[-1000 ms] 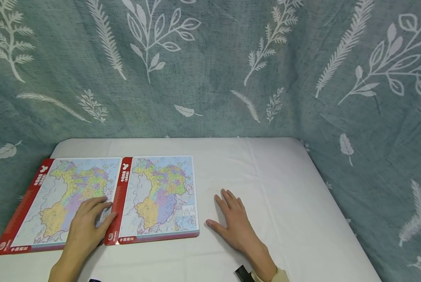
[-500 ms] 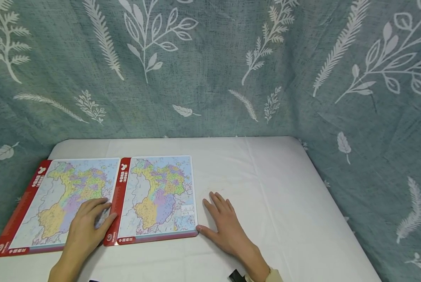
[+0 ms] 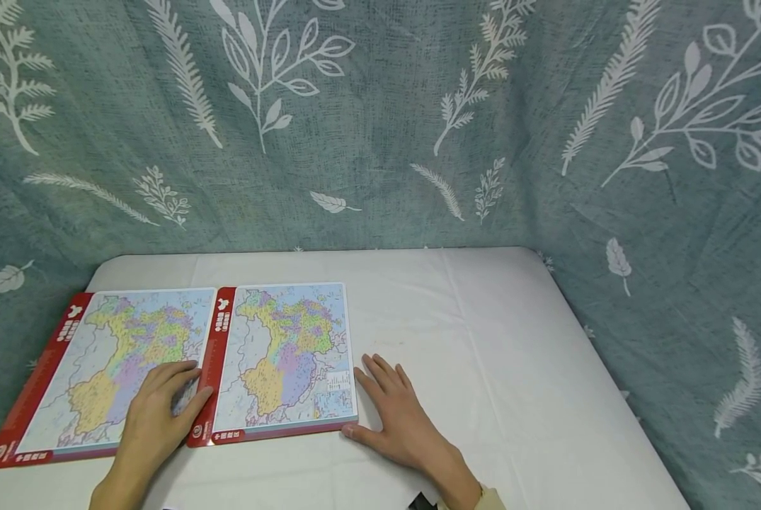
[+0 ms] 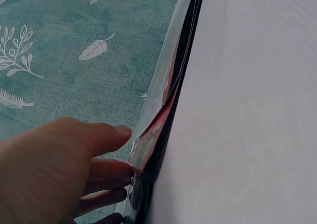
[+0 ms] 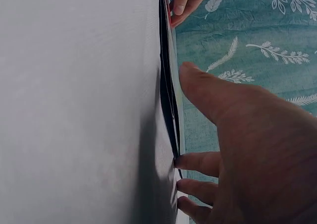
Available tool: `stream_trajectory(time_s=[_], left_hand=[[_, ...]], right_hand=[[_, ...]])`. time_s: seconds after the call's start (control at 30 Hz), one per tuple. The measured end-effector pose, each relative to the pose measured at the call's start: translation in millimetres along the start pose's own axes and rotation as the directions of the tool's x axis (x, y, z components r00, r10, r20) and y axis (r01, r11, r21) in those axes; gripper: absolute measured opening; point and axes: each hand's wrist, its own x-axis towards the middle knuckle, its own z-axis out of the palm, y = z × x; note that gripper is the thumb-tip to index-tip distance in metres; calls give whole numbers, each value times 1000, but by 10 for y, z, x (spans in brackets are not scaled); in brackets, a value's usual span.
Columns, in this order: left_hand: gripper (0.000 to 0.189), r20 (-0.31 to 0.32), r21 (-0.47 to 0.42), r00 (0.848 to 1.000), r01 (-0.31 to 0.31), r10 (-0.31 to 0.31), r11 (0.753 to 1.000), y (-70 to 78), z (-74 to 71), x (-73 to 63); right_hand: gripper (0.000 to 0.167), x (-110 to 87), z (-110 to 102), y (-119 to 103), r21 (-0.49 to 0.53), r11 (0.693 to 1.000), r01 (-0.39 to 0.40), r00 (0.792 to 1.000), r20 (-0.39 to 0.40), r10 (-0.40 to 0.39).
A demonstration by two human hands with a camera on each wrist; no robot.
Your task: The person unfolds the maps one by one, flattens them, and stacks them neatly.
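Two flat map boards with red side strips lie side by side on the table. The left map board [image 3: 125,347] lies partly under my left hand [image 3: 153,404], which rests near its right edge. That hand's thumb reaches onto the red strip of the right map board [image 3: 291,354]. At the right map board's right edge is my right hand [image 3: 396,414], fingers spread, its thumb at the near right corner. The right wrist view shows the right hand [image 5: 257,140] beside the thin board edge [image 5: 173,100]. In the left wrist view, the left hand's fingertips [image 4: 124,130] meet the overlapping board edges [image 4: 153,135].
A white cloth covers the table [image 3: 482,368]. A green curtain [image 3: 380,127] with white leaf prints hangs behind the table and along its right side. Near the front edge, a black device [image 3: 422,501] sits at the right wrist.
My right hand has moved left across the cloth until its thumb reached the right map board's corner. The left hand stays in place, and the boards look unmoved.
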Motion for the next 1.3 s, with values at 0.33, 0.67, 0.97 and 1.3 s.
stream_trajectory(time_s=[0.33, 0.67, 0.97, 1.3], left_hand=[[43, -12, -6, 1000, 24, -25, 1000, 2, 27, 2], [39, 29, -66, 982, 189, -187, 980, 30, -16, 23], [44, 148, -186, 953, 291, -266, 939, 26, -4, 23], [47, 197, -176, 944, 298, -264, 938, 12, 14, 12]], right_hand=[[93, 14, 23, 12, -25, 1000, -3, 1000, -2, 3], [94, 11, 13, 1, -15, 1000, -2, 1000, -8, 2], [93, 15, 37, 16, 17, 999, 34, 997, -75, -32], [92, 17, 43, 2, 176, 984, -10, 994, -106, 29]])
